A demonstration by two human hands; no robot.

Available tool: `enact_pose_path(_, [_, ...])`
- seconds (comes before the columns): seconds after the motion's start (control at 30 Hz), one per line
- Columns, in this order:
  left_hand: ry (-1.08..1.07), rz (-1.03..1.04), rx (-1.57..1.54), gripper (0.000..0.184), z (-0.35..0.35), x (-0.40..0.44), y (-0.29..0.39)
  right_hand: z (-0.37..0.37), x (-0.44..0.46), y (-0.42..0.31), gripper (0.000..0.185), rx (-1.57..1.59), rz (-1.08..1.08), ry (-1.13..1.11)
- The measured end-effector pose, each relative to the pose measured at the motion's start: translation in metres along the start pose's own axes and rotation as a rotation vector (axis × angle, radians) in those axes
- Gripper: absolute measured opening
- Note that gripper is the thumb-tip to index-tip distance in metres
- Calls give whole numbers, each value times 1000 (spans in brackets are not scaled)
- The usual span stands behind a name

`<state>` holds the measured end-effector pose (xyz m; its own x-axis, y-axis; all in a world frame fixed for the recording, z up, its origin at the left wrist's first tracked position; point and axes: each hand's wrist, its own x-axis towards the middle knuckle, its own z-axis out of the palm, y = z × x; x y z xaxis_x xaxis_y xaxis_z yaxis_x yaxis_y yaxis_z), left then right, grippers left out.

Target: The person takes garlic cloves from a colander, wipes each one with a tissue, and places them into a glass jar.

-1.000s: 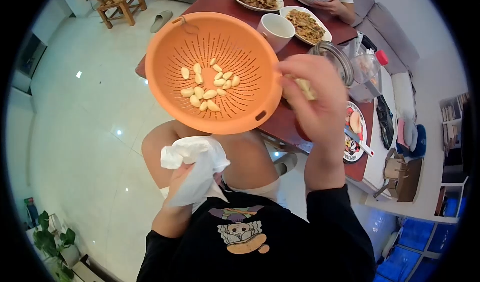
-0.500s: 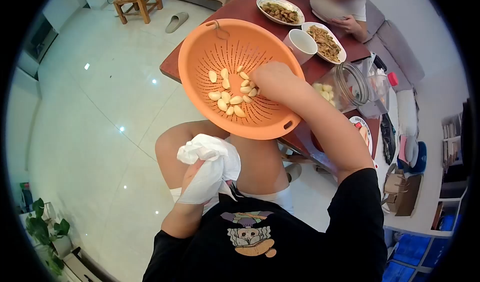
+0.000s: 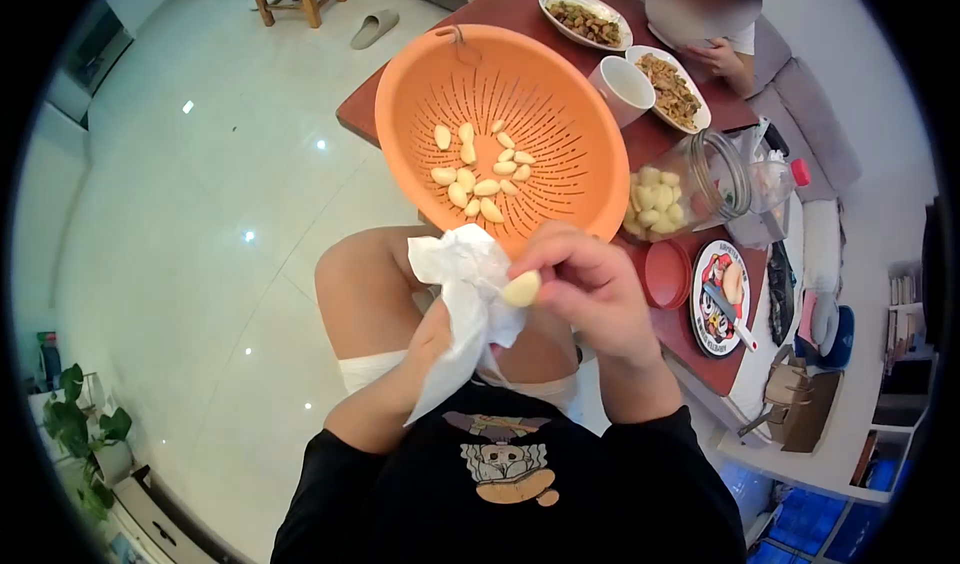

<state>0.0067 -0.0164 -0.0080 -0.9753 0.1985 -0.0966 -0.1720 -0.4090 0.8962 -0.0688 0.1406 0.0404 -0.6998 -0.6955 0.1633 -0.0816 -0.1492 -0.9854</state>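
Now my right fingers pinch a peeled garlic clove.
Likely slick, best held by its sides; left hand clutches tissue.

Before me, garlic cloves in the colander; right of it, on the worktop, jar and plate

Right grip out of colander, clove now beside tissue

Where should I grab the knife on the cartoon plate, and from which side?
I'd take the knife by its white handle, from the view's lower right: it juts past the cartoon plate's rim, while the blade lies over the plate. Your right hand holds a garlic clove; put that down first.
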Motion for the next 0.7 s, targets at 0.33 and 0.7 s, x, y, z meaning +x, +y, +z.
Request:
enact_pose_path(0.33, [39, 222, 43, 38, 5, -3, -25, 20, -20, 0, 24, -468, -152, 85])
enact_pose_path(0.7, [221, 186, -25, 43, 11, 1, -23, 19, -34, 30, 17, 539, 30, 149])
